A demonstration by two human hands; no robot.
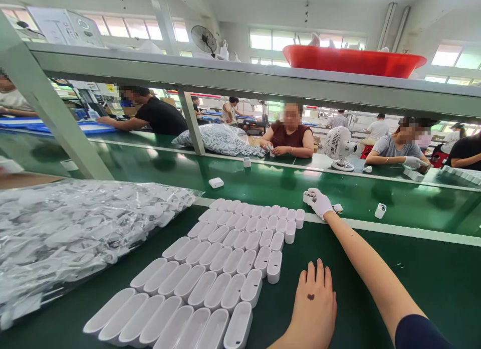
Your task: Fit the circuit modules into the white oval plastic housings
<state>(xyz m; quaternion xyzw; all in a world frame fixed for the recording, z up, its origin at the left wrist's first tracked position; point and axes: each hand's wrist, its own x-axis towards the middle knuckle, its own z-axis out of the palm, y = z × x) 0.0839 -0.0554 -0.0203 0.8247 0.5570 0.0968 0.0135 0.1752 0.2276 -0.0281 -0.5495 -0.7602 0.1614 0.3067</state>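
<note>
My right hand [320, 202], in a white glove, reaches out over the edge of the green conveyor belt [263, 186] and is closed on a small white plastic case [308, 196]. My bare left hand [314, 303] lies flat on the green table, fingers stretched out, holding nothing. Just left of it stand several rows of open white plastic shells [221, 266], packed side by side. The nearest shell [274, 266] is a short way from my left fingertips.
A large clear bag of white parts [75, 233] lies at the left. Loose white pieces [216, 182] [380, 210] ride on the belt. Across it, people sit at work beside a small white fan [340, 147] and another bag [221, 139]. A red basin [353, 60] sits on the overhead shelf.
</note>
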